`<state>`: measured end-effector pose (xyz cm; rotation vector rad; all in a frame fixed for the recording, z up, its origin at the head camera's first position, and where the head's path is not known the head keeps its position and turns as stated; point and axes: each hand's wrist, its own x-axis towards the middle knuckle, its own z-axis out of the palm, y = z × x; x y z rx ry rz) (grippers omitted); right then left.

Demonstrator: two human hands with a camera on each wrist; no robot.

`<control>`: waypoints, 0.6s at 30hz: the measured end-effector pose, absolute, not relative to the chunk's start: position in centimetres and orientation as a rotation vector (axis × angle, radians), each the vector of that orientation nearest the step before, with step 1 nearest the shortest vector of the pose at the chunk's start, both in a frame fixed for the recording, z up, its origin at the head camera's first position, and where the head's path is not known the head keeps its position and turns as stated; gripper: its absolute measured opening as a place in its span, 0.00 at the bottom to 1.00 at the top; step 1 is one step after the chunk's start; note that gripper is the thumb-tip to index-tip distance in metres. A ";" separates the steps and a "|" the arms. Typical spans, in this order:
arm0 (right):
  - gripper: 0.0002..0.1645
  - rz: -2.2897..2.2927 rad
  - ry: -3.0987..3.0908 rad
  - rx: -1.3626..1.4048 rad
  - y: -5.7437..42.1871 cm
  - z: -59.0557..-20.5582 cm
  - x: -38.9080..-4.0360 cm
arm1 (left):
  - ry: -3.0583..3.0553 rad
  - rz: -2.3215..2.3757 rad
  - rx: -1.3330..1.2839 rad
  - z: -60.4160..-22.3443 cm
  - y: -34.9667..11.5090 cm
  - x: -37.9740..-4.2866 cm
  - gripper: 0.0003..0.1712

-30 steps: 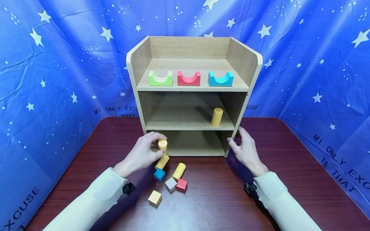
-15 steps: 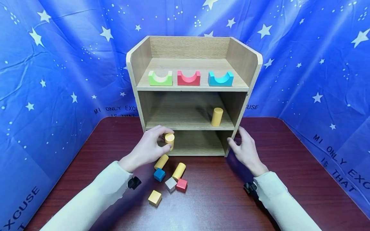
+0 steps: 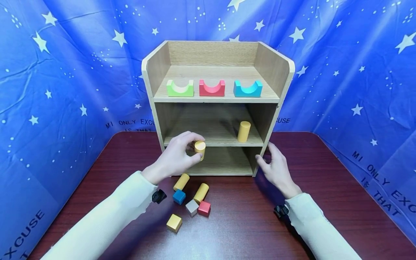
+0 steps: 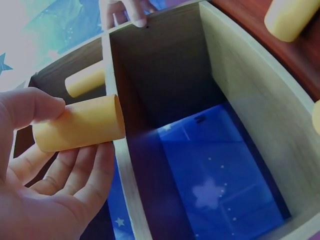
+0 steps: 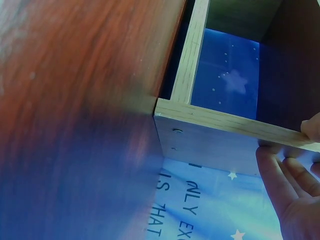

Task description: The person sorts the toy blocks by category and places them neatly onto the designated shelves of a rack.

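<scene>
My left hand (image 3: 178, 153) pinches a yellow cylinder block (image 3: 200, 148) between thumb and fingers, in front of the middle board of a small wooden shelf (image 3: 208, 100). In the left wrist view the held cylinder block (image 4: 82, 125) overlaps that board's front edge. My right hand (image 3: 276, 169) grips the shelf's right side panel; in the right wrist view its fingers (image 5: 280, 185) lie along the outer face and the thumb (image 5: 311, 127) is at the front edge. Another yellow cylinder (image 3: 244, 131) stands upright at the right of the middle level.
On the top level, green (image 3: 180, 89), red (image 3: 212, 88) and blue (image 3: 248, 89) arch blocks stand in a row, hollows upward. Two yellow cylinders (image 3: 201, 193) lie on the dark red table (image 3: 240, 224), near blue (image 3: 179, 196), grey (image 3: 192, 208), red (image 3: 204, 208) and yellow (image 3: 174, 223) cubes.
My left hand has carried the yellow cylinder up and to the right, from low by the shelf's bottom level to the middle board's front. The right hand has stayed on the side panel.
</scene>
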<state>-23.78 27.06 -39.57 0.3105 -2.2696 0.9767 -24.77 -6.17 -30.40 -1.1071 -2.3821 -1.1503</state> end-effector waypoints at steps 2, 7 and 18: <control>0.28 0.977 -2.271 0.311 27.1 -39.6 -23.8 | -2.387 -1.159 -1.117 -30.1 -5.9 -24.8 0.19; 0.28 0.969 -2.273 0.306 27.1 -39.6 -23.7 | -2.372 -1.177 -1.152 -29.5 -5.0 -25.0 0.19; 0.28 0.964 -2.268 0.309 27.1 -39.7 -23.8 | -2.337 -1.209 -1.190 -28.8 -3.1 -25.8 0.19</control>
